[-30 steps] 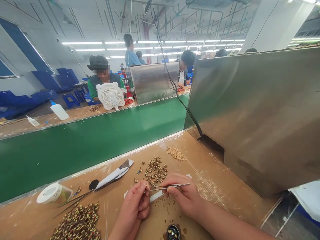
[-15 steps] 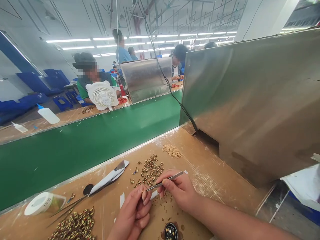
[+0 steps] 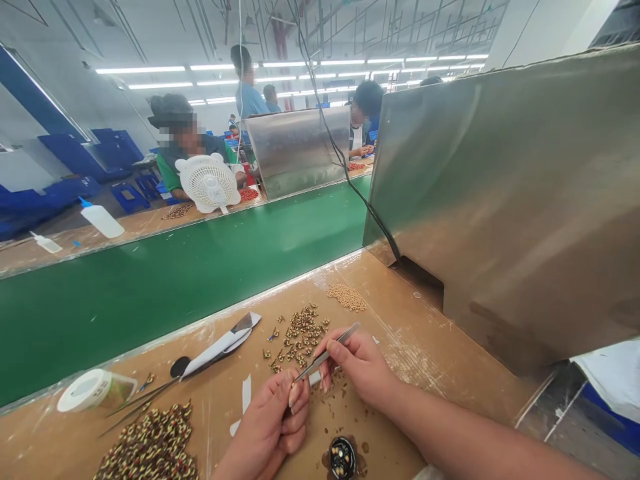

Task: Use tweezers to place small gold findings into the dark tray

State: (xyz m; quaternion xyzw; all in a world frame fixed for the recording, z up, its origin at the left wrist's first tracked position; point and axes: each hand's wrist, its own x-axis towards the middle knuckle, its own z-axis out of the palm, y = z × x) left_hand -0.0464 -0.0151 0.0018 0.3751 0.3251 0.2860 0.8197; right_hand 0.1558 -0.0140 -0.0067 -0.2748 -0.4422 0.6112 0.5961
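Metal tweezers (image 3: 331,349) are held in my right hand (image 3: 363,367), between thumb and fingers. Their tips reach the pinched fingertips of my left hand (image 3: 277,417). Whatever small piece the left fingers grip is too small and hidden to name. Just beyond both hands lies a loose spread of small dark-and-yellow pieces (image 3: 304,330). Behind them is a patch of pale round beads (image 3: 347,297). Below my right hand sits a small round black dish (image 3: 343,460) with a few pale beads in dark liquid. A larger heap of dark-and-yellow pieces (image 3: 150,445) is at the lower left.
A white-lidded tub (image 3: 85,392) and long-bladed scissors-like tools (image 3: 137,403) lie left, near a folded paper-like wrap (image 3: 223,347). A green belt (image 3: 200,270) crosses beyond the table. At right stands a metal panel (image 3: 500,200). Co-workers sit across, one behind a white fan (image 3: 210,183).
The tweezers stand at a steeper tilt, with their tips still at my left fingertips. The camera view has shifted slightly; both hands stay close together.
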